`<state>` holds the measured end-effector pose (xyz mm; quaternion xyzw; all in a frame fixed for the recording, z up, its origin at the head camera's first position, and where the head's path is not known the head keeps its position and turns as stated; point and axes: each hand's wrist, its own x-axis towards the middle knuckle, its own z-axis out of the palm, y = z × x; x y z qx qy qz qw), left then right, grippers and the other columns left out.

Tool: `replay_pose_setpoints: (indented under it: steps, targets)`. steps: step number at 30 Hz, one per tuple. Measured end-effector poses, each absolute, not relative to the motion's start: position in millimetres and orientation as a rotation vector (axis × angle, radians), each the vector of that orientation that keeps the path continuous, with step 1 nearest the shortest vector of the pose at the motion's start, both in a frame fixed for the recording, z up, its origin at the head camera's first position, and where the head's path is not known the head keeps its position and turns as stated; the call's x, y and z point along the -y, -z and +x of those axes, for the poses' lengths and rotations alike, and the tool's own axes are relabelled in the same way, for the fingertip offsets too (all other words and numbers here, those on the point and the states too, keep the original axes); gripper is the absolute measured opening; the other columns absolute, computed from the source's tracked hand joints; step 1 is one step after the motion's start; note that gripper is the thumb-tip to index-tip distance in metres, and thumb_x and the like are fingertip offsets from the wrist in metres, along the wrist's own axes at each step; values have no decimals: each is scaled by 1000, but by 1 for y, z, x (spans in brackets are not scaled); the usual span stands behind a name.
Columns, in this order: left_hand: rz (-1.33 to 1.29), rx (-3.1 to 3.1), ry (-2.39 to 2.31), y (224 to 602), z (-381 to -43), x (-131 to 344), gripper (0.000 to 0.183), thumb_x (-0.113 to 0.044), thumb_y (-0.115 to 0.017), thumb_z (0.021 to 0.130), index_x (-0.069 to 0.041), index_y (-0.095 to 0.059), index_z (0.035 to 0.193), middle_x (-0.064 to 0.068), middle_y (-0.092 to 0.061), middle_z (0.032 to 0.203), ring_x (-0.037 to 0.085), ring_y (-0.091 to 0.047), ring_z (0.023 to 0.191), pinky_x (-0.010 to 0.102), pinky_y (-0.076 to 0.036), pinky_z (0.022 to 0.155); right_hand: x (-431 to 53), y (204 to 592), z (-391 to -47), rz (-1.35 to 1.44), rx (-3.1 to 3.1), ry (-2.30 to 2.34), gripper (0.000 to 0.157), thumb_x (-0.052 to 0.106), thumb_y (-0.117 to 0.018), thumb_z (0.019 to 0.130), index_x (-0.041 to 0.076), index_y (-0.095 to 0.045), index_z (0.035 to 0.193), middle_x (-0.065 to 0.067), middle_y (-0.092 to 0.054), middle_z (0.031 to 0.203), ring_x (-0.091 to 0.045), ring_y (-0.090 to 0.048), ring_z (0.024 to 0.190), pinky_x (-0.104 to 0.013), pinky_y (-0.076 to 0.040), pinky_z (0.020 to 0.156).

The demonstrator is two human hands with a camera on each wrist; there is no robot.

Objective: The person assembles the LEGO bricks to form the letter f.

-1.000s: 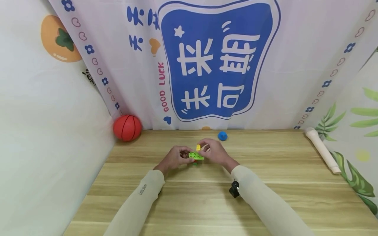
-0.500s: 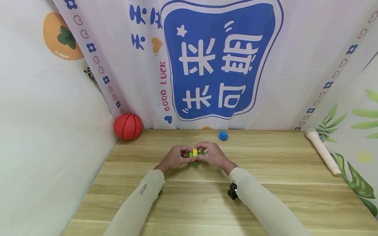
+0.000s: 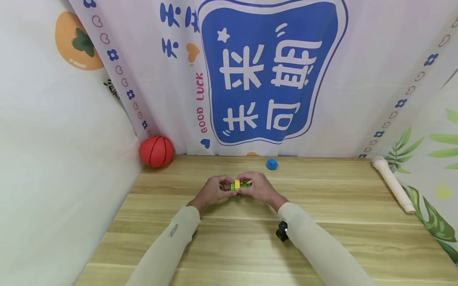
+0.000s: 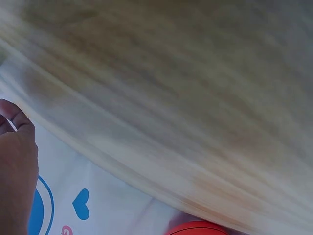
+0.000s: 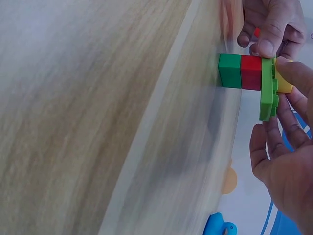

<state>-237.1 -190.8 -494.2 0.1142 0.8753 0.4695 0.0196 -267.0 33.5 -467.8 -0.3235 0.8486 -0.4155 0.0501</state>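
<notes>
A small stack of toy building bricks stands on the table: a dark green brick [image 5: 230, 71] at the bottom, a red brick [image 5: 251, 72] on it, then a wide light green brick [image 5: 265, 103] with studs. On the light green brick sits a yellow brick [image 3: 237, 184], which my right hand [image 3: 260, 188] pinches between thumb and fingers. My left hand [image 3: 214, 191] holds the left end of the light green brick, its thumb on the near side. The left wrist view shows only part of the left hand [image 4: 17, 166], with no bricks visible.
A red ball [image 3: 156, 151] lies at the table's back left corner. Behind the hands is a small blue toy [image 3: 272, 164] near the back edge. A pale microphone-shaped stick [image 3: 393, 184] lies along the right side. Printed cloth [image 3: 329, 119] hangs behind the wooden table [image 3: 243, 250].
My right hand has lowered the yellow brick from above onto the light green brick and still pinches it. The left hand keeps its hold. The head view has shifted slightly.
</notes>
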Motion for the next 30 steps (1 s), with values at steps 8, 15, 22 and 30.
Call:
replay_pose_setpoints:
  steps: [8,15,22,30]
  targets:
    - [378,-2710,-1452,492,-236,190,30,-12,-87,91,-5,-77,119,7,-74,99,14,-63,86,22,-56,77,-35,469,-268,-969,-2572,1293,30,18,-87,91,12,-81,120,-6,-79,119,-21,-72,106,-38,-61,90]
    - [410,-2727,-1439,489,-234,189,30,-12,-88,90,-5,-78,118,8,-76,100,15,-64,87,24,-58,80,-33,468,-265,-946,-2617,1270,32,16,-89,90,10,-81,120,-7,-79,119,-20,-71,105,-39,-61,93]
    - [392,-2745,-1448,488,-233,192,29,-14,-89,89,-7,-79,116,6,-77,100,16,-65,87,25,-59,80,-28,464,-264,-953,-2667,1194,34,17,-91,87,10,-82,119,-4,-78,113,-19,-70,102,-40,-60,93]
    - [391,-2751,-1424,488,-235,190,28,-15,-89,89,-8,-80,115,3,-76,98,15,-64,86,25,-57,78,-31,464,-265,-937,-2683,1175,36,17,-91,87,10,-81,120,-5,-80,117,-19,-72,103,-42,-60,96]
